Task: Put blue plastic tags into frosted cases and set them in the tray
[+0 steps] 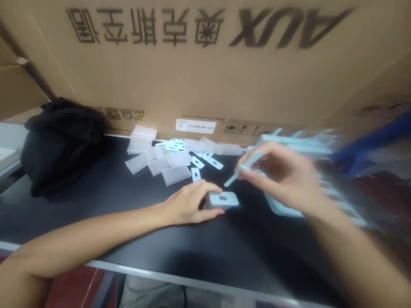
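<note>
My left hand (195, 202) is closed round the left end of a small white box (223, 199) with a slot in its top, low on the black table. To its right, my right hand (278, 171) is raised and pinches a thin, flat white strip (245, 167), blurred by motion; its exact kind is not clear. Beyond my left hand lie several flat white pieces with a hole, one loose plate (195, 174) nearest to the fingers. Several frosted translucent sleeves (176, 174) lie in a loose heap behind them.
Under my right arm is a white tray-like object (282, 208), partly hidden. Pale blue-white parts (298, 143) are piled at the back right. A black bag (62, 145) sits at the left. A large cardboard box (192, 77) walls off the table's (144, 244) far side.
</note>
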The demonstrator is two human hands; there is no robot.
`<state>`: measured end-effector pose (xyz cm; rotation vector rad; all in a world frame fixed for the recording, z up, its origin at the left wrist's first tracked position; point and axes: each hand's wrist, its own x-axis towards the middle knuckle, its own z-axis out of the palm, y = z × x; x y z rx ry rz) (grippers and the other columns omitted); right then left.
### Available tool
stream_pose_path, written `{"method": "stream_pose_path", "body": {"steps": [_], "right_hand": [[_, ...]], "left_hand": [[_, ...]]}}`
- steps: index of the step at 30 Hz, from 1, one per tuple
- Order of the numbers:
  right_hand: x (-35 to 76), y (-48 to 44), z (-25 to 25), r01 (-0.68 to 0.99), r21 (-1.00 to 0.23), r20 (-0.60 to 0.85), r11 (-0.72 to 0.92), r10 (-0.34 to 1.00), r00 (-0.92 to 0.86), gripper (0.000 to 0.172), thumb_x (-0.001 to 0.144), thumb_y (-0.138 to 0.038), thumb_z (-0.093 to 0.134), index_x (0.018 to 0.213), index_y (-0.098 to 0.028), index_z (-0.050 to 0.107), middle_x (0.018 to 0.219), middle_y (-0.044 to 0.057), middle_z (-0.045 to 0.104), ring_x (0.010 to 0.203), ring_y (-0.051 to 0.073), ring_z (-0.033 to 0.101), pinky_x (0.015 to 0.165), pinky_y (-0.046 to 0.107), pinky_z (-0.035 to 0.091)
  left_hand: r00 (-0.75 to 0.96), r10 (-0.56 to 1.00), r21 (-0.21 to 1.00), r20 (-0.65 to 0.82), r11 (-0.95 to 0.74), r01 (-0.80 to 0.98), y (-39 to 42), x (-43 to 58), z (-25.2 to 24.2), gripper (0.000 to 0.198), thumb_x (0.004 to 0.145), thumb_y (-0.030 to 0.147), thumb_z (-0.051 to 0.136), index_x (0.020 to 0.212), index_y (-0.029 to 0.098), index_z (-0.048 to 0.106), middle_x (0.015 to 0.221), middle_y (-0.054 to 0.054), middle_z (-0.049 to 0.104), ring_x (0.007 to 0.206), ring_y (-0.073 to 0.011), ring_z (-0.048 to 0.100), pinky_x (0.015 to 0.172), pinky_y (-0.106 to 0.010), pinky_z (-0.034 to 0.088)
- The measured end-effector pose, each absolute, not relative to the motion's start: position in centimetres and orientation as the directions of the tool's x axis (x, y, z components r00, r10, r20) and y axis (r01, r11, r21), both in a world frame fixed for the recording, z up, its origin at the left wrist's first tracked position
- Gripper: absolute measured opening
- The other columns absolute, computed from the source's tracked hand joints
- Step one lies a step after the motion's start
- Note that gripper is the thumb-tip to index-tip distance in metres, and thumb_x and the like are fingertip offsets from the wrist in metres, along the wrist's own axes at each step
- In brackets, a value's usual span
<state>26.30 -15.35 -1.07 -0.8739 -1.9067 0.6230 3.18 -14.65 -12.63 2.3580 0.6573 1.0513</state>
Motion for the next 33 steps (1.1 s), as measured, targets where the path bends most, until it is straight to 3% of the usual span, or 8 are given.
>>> {"method": "stream_pose_path", "body": {"steps": [4, 9, 16, 21, 25, 29, 33], "right_hand": [[26.3, -16.9, -2.7, 0.379, -0.636, 0.532, 0.672, 0.738, -0.415, 0.006, 0.095, -0.026, 0.069, 0.093, -0.024, 0.064, 0.088, 0.004, 0.073, 0.076, 0.017, 0.07, 0.068, 0.03, 0.06], [26.7, -17.2, -2.9, 0.473, -0.546, 0.512, 0.691, 0.723, -0.464, 0.006, 0.096, -0.028, 0.067, 0.092, -0.026, 0.063, 0.083, 0.002, 0.071, 0.071, 0.017, 0.067, 0.066, 0.032, 0.056], [28.2, -18.0, -1.9, 0.502, -0.515, 0.568, 0.694, 0.716, -0.406, 0.004, 0.097, -0.03, 0.066, 0.095, -0.029, 0.063, 0.087, 0.003, 0.071, 0.076, 0.02, 0.068, 0.066, 0.034, 0.054], [27.1, -17.6, -2.4, 0.494, -0.499, 0.492, 0.712, 0.702, -0.515, 0.002, 0.098, -0.025, 0.064, 0.097, -0.026, 0.064, 0.086, 0.002, 0.069, 0.073, 0.017, 0.065, 0.067, 0.032, 0.054], [26.1, -17.8, -3.7, 0.539, -0.454, 0.49, 0.71, 0.704, -0.514, 0.019, 0.099, -0.026, 0.061, 0.118, -0.027, 0.064, 0.102, 0.006, 0.069, 0.08, 0.018, 0.066, 0.069, 0.033, 0.056], [24.6, -18.9, -5.5, 0.665, -0.421, 0.42, 0.617, 0.783, -0.46, 0.043, 0.097, -0.035, 0.064, 0.138, -0.026, 0.054, 0.122, 0.012, 0.065, 0.095, 0.025, 0.071, 0.079, 0.041, 0.062], [22.8, -19.2, -7.4, 0.735, -0.405, 0.44, 0.544, 0.821, -0.365, 0.056, 0.096, -0.045, 0.065, 0.143, -0.021, 0.047, 0.121, 0.015, 0.064, 0.101, 0.031, 0.072, 0.08, 0.048, 0.063]], "left_hand": [[0.617, 0.646, 0.613, 0.449, -0.725, 0.313, -15.0, 2.9, -12.0, 0.051, 0.091, 0.046, 0.075, 0.131, 0.022, 0.056, 0.109, -0.007, 0.074, 0.09, -0.0219, 0.073, 0.078, -0.032, 0.057], [0.648, 0.686, 0.636, 0.331, -0.669, 0.384, -15.1, 3.1, -11.4, 0.042, 0.088, 0.041, 0.074, 0.123, 0.023, 0.057, 0.1, -0.003, 0.074, 0.081, -0.0209, 0.071, 0.073, -0.032, 0.054], [0.618, 0.709, 0.666, 0.341, -0.646, 0.374, -14.9, 3.3, -11.3, 0.032, 0.089, 0.04, 0.072, 0.114, 0.023, 0.061, 0.089, 0.0, 0.071, 0.075, -0.0177, 0.068, 0.071, -0.029, 0.052], [0.614, 0.702, 0.655, 0.361, -0.66, 0.368, -14.9, 3.3, -11.3, 0.028, 0.091, 0.04, 0.072, 0.11, 0.022, 0.062, 0.087, 0.0, 0.069, 0.072, -0.0168, 0.065, 0.069, -0.028, 0.051], [0.569, 0.708, 0.645, 0.417, -0.672, 0.363, -14.9, 3.3, -11.4, 0.03, 0.093, 0.042, 0.071, 0.112, 0.022, 0.062, 0.086, 0.0, 0.07, 0.071, -0.0165, 0.065, 0.068, -0.028, 0.051], [0.529, 0.704, 0.626, 0.474, -0.692, 0.36, -15.0, 3.2, -11.5, 0.032, 0.095, 0.044, 0.069, 0.117, 0.021, 0.063, 0.097, -0.003, 0.073, 0.072, -0.0166, 0.067, 0.067, -0.028, 0.051], [0.527, 0.706, 0.604, 0.473, -0.695, 0.389, -15.1, 3.2, -11.3, 0.034, 0.096, 0.046, 0.07, 0.118, 0.021, 0.065, 0.105, -0.006, 0.075, 0.079, -0.0188, 0.071, 0.069, -0.029, 0.054]]}}
